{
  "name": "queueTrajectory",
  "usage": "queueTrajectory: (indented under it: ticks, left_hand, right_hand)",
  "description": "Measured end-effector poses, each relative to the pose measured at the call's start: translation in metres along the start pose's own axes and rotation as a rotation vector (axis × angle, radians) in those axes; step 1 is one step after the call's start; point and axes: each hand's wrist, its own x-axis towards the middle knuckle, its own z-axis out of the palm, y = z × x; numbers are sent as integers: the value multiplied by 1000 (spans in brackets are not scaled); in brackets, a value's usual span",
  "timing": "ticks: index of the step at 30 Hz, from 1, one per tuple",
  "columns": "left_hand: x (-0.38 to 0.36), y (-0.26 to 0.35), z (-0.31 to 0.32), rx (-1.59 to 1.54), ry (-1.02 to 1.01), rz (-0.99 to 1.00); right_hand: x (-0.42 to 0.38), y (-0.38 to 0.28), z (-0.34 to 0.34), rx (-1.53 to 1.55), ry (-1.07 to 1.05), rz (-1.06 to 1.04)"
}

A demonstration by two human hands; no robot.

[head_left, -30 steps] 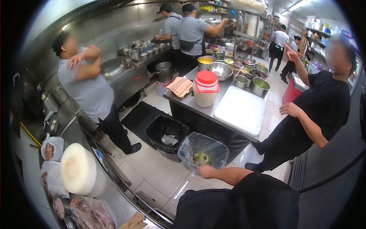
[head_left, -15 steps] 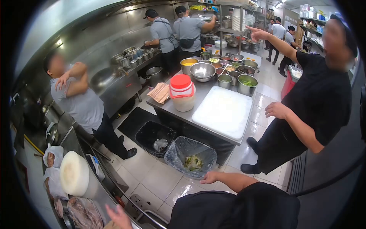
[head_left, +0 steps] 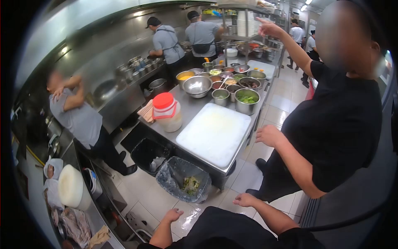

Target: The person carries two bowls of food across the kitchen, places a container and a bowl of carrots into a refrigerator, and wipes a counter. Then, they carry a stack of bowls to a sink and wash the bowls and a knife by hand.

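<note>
My left hand [head_left: 173,215] hangs over the tiled floor at the bottom centre, empty, its fingers loosely bent. To its right my right hand [head_left: 245,200] is also empty and loosely open, near the shoes of a person in black [head_left: 336,124]. Neither hand touches anything. Beyond them, a lined bin [head_left: 182,180] holds green scraps, beside a black bin [head_left: 145,153]. A white cutting board [head_left: 213,135] lies on the steel table [head_left: 182,99], next to a red-lidded tub [head_left: 167,113].
The person in black points with a raised arm. At left stands a person in grey [head_left: 78,116] with arms crossed high. A side counter [head_left: 89,207] bears a round white block [head_left: 71,186] and bagged food. Metal bowls [head_left: 197,86] and pots crowd the steel table.
The view has shifted, and the table appears further left. My left hand has moved right, away from the side counter. The person in black appears closer.
</note>
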Motion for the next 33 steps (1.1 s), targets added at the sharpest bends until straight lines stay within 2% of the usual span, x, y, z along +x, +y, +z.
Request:
queueTrajectory:
  ticks: [1, 3, 5, 9, 10, 13, 16, 17, 19, 21, 23, 27, 30, 33]
  left_hand:
    - [19, -27, 25, 87, -148, 147]
    - [20, -29, 32, 117, -342, 114]
    - [-12, -12, 32, 5, -415, -245]
    - [-19, -41, 33, 3, -525, -7]
    - [-15, -44, 34, -12, -546, -27]
    - [-7, -55, 31, -15, -461, 135]
    - [34, -34, 43, -34, -416, -124]
    - [46, -16, 38, -78, -381, -243]
    - [60, 8, 30, -217, -208, -125]
    - [51, 67, 5, -553, -131, -151]
    - [49, 121, -24, -662, -80, -68]
    - [68, 196, -66, -836, -130, 142]
    - [56, 266, -89, -813, 6, 155]
    - [57, 313, -97, -748, 113, 46]
  right_hand:
    - [-3, -1, 1, 27, 28, -14]
    - [-9, 0, 4, 80, 84, -46]
    - [-11, -12, 0, 116, 66, -75]
    - [-10, -27, -12, 151, 51, -79]
    - [-9, -30, -18, 151, 37, -71]
    - [-8, -38, -36, 139, 24, -31]
    - [-1, -34, -40, 128, 49, -11]
    - [-3, -33, -43, 135, 54, -12]
    - [-6, -36, -52, 128, 42, 1]
    - [-7, -36, -63, 124, 54, 3]
    - [-12, -33, -75, 184, 139, -14]
    - [-20, -16, -96, 280, 230, -20]
    - [-43, 13, -112, 295, 285, -13]
    - [-62, 70, -115, 332, 322, 75]
